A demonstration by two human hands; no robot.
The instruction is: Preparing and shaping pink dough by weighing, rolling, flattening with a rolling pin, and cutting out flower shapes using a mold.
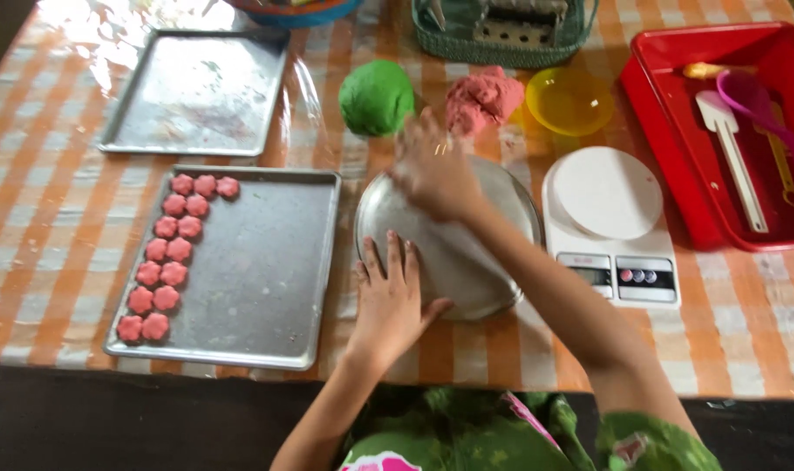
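Fingers of the left hand (390, 301) lie flat and slightly spread on the near edge of the round metal plate (466, 262). The right hand (433, 170) reaches over the plate's far rim toward the pink dough (484, 98); it is blurred, so I cannot tell how its fingers are set. A green dough ball (377, 97) sits just beside the pink one. Pink flower cookies (172, 253) line the left side of the near baking tray (266, 279), and a white scale (610, 222) stands right of the plate

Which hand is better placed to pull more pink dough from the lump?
Probably the right hand: it reaches across the round metal plate and is close to the pink dough lump. The left hand rests flat on the plate's near edge.
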